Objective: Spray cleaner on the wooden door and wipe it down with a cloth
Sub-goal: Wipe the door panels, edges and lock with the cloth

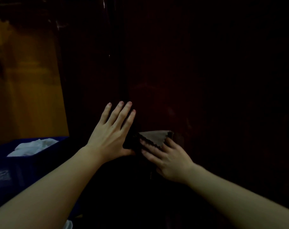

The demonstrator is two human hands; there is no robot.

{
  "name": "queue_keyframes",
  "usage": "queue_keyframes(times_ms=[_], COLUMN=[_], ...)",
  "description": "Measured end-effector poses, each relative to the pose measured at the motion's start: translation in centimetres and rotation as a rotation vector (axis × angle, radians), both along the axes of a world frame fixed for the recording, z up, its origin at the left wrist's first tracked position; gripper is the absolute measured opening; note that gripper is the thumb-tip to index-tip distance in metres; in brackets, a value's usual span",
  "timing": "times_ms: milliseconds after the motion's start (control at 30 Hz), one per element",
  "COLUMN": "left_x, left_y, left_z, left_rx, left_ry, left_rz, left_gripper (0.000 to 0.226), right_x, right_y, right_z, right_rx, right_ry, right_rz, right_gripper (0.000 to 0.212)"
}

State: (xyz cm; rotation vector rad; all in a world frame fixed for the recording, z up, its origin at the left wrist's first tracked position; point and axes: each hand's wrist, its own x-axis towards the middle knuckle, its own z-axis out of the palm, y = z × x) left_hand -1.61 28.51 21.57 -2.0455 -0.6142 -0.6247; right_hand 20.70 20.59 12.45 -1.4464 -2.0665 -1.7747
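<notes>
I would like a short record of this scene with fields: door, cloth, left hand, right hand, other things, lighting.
door: dark wooden door, glossy
cloth: brownish cloth with zigzag edge, against the door
left hand: left hand flat, fingers straight, beside the cloth
right hand: right hand presses the cloth, fingers spread
other things: blue bin holding white bag
lighting: very dim

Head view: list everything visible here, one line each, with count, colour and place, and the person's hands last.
wooden door: one, very dark reddish brown, fills centre and right.
cloth: one, brownish with a zigzag edge, against the door at lower centre.
wall: one, yellow-orange, left.
blue bin: one, dark blue, lower left.
white plastic: one crumpled piece, in the bin.
left hand: one, fingers straight, flat on the door's edge.
right hand: one, presses the cloth to the door.
</notes>
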Motion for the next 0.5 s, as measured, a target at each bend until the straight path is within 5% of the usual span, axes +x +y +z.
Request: queue_keyframes(times_ms=[167,267,400,500], left_x=[2.2,4.2,6.4,7.7], left_y=[-1.0,-1.5,-1.8,-2.1], left_z=[-0.3,-0.4,-0.5,-0.2], left_rx=[0.016,0.021,0.017,0.036], left_ry=[-0.02,-0.038,-0.027,-0.015], left_rz=[-0.075,-0.114,-0.132,-0.14], left_gripper=[0.118,0.116,0.113,0.108], right_x=[1.5,2.6,5.1,7.4], right_y=[-1.6,-2.1,-3.3,-4.3], right_z=[6.8,5.5,-1.8,-1.5], right_rx=[0.11,0.123,0.036,0.003], right_ry=[0.234,0.33,0.201,0.116], right_rz=[-0.025,-0.032,-0.054,-0.019], right_gripper=[0.063,0.064,0.067,0.063])
